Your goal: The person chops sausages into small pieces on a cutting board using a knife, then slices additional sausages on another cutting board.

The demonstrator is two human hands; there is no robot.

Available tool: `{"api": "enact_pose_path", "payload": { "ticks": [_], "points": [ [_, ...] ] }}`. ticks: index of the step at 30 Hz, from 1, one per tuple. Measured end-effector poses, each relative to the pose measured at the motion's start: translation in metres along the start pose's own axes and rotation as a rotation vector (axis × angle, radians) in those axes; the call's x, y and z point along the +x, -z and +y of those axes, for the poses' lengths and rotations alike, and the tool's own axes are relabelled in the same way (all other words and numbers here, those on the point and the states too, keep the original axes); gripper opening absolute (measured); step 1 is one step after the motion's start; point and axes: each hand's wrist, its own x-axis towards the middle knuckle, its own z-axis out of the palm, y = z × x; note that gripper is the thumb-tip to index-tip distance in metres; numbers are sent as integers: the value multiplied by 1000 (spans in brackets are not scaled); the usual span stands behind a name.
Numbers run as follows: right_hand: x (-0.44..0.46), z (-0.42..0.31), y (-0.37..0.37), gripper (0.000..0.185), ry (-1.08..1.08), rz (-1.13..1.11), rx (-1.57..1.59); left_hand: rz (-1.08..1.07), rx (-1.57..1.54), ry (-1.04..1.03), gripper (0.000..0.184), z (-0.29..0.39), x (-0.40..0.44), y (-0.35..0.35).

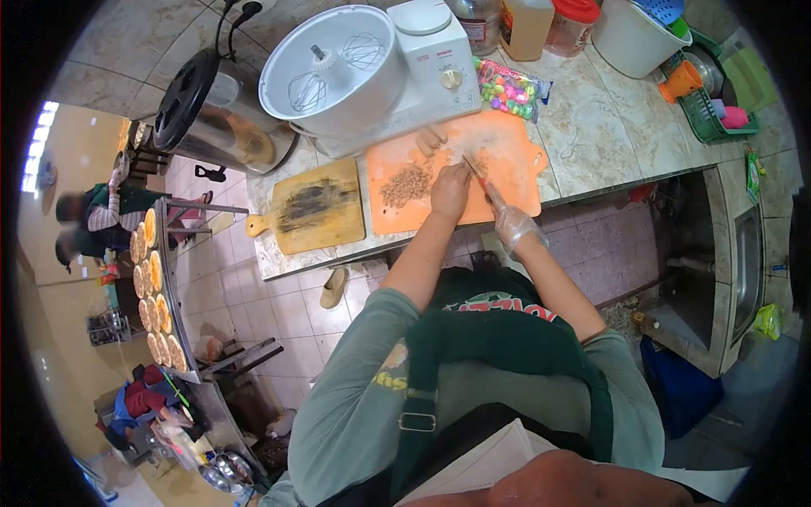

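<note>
My right hand (514, 226), in a clear plastic glove, is closed round the handle of a knife (495, 197). Its blade rests over an orange cutting board (384, 221). Beside the blade, my left hand (450, 193) presses down with fingers curled together; whatever lies under them is hidden. Finely chopped brownish bits (406, 185) form a pile left of my left hand, and a few more bits (481, 161) lie by the blade. Several whole sausages (432, 139) sit at the board's far side, beyond my fingers.
A wooden board (318, 208) with a dark worn patch lies to the left. Behind stand a white mixer (329, 93), a steel urn (245, 139) and a colourful candy bag (511, 89). A green basket (718, 127) is at right. People work near a rack of round flatbreads (152, 287).
</note>
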Motion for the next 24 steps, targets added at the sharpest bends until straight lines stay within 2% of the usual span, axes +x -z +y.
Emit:
{"api": "enact_pose_path", "payload": {
  "ticks": [2, 4, 8, 10, 13, 17, 19, 24],
  "points": [
    [-8, 3, -4, 67, -38, -24, -21, 38, -31, -8, 10, -1, 1, -1],
    [-18, 19, -17, 63, 5, 45, 70, -9, -56, 30, 8, 2, 1, 4],
    [-34, 21, -11, 60, -29, 23, 58, -70, -69, 56, 10, 3, 3, 7],
    [-34, 16, -7, 58, 25, 100, 77, -56, -46, 64, 10, 4, 3, 9],
    [-22, 6, 1, 50, 73, 85, 46, -68, -45, 82, 11, 4, 3, 9],
    [4, 4, -4, 49, 72, 50, 20, -105, -38, 120, 11, 5, 2, 10],
    [7, 7, -7, 49, 115, 82, 49, -56, -69, 103, 11, 6, 1, 11],
    [-23, 18, -17, 52, 75, 90, 76, -50, -68, 98, 10, 2, 0, 8]
  ]
}}
